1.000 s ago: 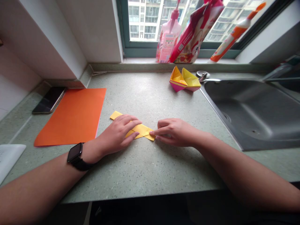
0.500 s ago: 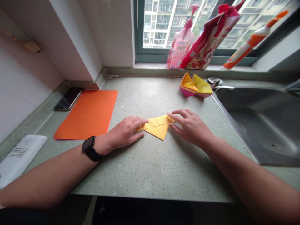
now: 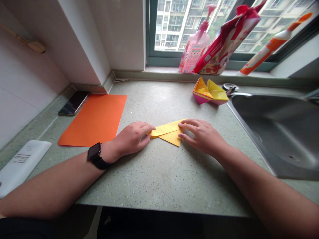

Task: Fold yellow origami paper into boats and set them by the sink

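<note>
The left hand (image 3: 132, 137) lies on the bench (image 3: 159, 179) with its fingers pressed together, their tips resting on the left end of a folded piece of yellow origami paper (image 3: 168, 133). It pinches nothing that can be seen. The right hand (image 3: 203, 136) sits flat with its fingers slightly spread, the fingertips (image 3: 181, 125) pressing on the paper's right end. The paper lies on the bench at the centre of the frame, between the hands and touching both. It forms a long flattened shape with a triangular point toward the lower edge of the frame, though the number of layers is hard to make out from this angle. A black smartwatch (image 3: 96, 156) circles the left wrist.

Upper right of the paper, two folded paper boats (image 3: 210, 93) in yellow and pink stand together beside the steel sink (image 3: 274, 132). At the left, an orange sheet of paper (image 3: 92, 119) lies near the left hand, with a phone (image 3: 74, 103) just above it and a white flat device (image 3: 22, 167) at the lower left. Along the window sill stand a pink pump bottle (image 3: 195, 49), a red pouch (image 3: 226, 43) and an orange-and-white tube (image 3: 271, 58).
</note>
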Demonstrator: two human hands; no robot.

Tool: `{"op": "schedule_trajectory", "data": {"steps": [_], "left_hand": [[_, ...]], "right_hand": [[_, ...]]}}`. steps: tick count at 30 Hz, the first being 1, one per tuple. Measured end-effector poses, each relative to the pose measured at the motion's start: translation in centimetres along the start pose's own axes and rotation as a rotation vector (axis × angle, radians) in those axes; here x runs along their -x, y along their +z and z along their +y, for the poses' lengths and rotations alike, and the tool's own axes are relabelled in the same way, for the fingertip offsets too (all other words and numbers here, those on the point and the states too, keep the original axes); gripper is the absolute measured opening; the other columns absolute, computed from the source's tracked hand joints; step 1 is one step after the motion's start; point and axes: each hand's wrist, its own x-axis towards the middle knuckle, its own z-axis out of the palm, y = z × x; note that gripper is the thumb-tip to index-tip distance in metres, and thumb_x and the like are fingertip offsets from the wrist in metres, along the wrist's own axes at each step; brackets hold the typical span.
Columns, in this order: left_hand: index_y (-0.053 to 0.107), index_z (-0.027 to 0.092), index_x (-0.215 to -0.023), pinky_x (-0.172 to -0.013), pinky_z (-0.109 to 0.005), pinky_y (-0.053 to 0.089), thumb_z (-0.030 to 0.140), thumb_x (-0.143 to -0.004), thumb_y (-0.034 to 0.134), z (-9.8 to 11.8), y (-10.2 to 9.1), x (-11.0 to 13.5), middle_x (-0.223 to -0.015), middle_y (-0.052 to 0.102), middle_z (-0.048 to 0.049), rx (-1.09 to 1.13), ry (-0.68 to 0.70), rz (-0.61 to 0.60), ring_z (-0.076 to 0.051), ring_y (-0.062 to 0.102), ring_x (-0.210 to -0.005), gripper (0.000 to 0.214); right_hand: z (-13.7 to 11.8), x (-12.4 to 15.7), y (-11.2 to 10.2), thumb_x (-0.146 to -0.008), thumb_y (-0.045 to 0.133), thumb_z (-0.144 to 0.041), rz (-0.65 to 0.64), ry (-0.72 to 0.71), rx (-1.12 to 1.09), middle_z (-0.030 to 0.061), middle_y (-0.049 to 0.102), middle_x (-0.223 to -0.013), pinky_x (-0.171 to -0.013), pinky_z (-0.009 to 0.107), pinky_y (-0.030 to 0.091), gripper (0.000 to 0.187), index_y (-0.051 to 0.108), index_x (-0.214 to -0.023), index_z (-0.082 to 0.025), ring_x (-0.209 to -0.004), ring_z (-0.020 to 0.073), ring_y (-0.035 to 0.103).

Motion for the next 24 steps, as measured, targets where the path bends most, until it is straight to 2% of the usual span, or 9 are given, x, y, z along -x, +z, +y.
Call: {"op": "schedule_trajectory", "data": {"steps": [4,7,11,13,15,17,19,24], "left_hand": [[0.076,0.016,-0.113,-0.087,-0.037,0.058,0.023,-0.11,0.057,0.0,0.0,-0.2,-0.106,0.08,-0.0102,0.017,-0.008,-0.004,-0.024,0.073,-0.098,0.02],[0.077,0.018,-0.104,-0.084,-0.035,0.056,0.025,-0.111,0.058,-0.2,0.0,-0.4,-0.101,0.08,-0.0081,0.039,-0.005,-0.016,-0.022,0.073,-0.092,0.021],[0.078,0.019,-0.105,-0.083,-0.033,0.056,0.022,-0.108,0.063,-0.1,0.4,-0.4,-0.099,0.082,-0.006,0.096,-0.023,0.016,-0.02,0.074,-0.09,0.016],[0.078,0.019,-0.106,-0.081,-0.031,0.055,0.02,-0.106,0.065,0.3,0.7,-0.5,-0.096,0.082,-0.0048,0.131,-0.047,0.025,-0.018,0.074,-0.085,0.013],[0.079,0.019,-0.109,-0.077,-0.03,0.054,0.019,-0.105,0.067,0.8,0.9,-0.7,-0.093,0.082,-0.0037,0.179,-0.075,0.017,-0.017,0.073,-0.08,0.012],[0.078,0.019,-0.114,-0.075,-0.029,0.054,0.019,-0.104,0.07,1.4,1.1,-0.9,-0.091,0.082,-0.0026,0.245,-0.116,0.006,-0.016,0.073,-0.076,0.013],[0.077,0.019,-0.12,-0.074,-0.028,0.055,0.019,-0.102,0.072,2.1,1.3,-1.0,-0.091,0.083,-0.0015,0.316,-0.162,-0.009,-0.015,0.074,-0.076,0.018],[0.077,0.021,-0.125,-0.077,-0.028,0.057,0.023,-0.102,0.074,2.7,1.1,-1.1,-0.092,0.083,-0.0009,0.413,-0.243,-0.058,-0.016,0.077,-0.08,0.023]], "right_hand": [[0.1,-0.1,0.5,-0.107,0.062,-0.049,-0.012,-0.023,-0.015,0.0151,0.071,-0.151,-0.114,0.058,0.054,0.047,0.074,-0.142,-0.02,-0.139,0.0371,0.066],[0.2,-0.2,1.1,-0.107,0.063,-0.051,-0.028,-0.045,-0.042,0.0136,0.064,-0.161,-0.123,0.061,0.047,0.054,0.066,-0.153,-0.023,-0.15,0.0377,0.057],[-0.6,-0.4,1.3,-0.105,0.065,-0.05,0.048,-0.058,-0.061,0.0128,0.063,-0.162,-0.127,0.066,0.038,0.056,0.062,-0.156,-0.026,-0.154,0.0389,0.053],[-1.6,-0.4,1.1,-0.104,0.068,-0.048,0.104,-0.103,-0.095,0.0136,0.068,-0.155,-0.126,0.064,0.039,0.051,0.068,-0.149,-0.025,-0.147,0.0382,0.058],[-2.9,-0.5,1.0,-0.104,0.069,-0.043,0.118,-0.169,-0.154,0.0123,0.076,-0.139,-0.118,0.057,0.046,0.036,0.076,-0.135,-0.026,-0.132,0.0347,0.066],[-4.2,-0.6,0.9,-0.104,0.071,-0.039,0.086,-0.207,-0.215,0.0084,0.081,-0.121,-0.104,0.049,0.05,0.022,0.08,-0.12,-0.029,-0.115,0.03,0.071],[-5.0,-0.8,0.9,-0.103,0.073,-0.036,0.039,-0.213,-0.268,0.0068,0.08,-0.11,-0.095,0.043,0.05,0.013,0.081,-0.11,-0.028,-0.104,0.0267,0.071],[-5.3,-1.3,1.1,-0.104,0.069,-0.028,-0.033,-0.166,-0.386,0.007,0.074,-0.099,-0.082,0.036,0.048,0.014,0.077,-0.094,-0.023,-0.091,0.0219,0.067]]}}
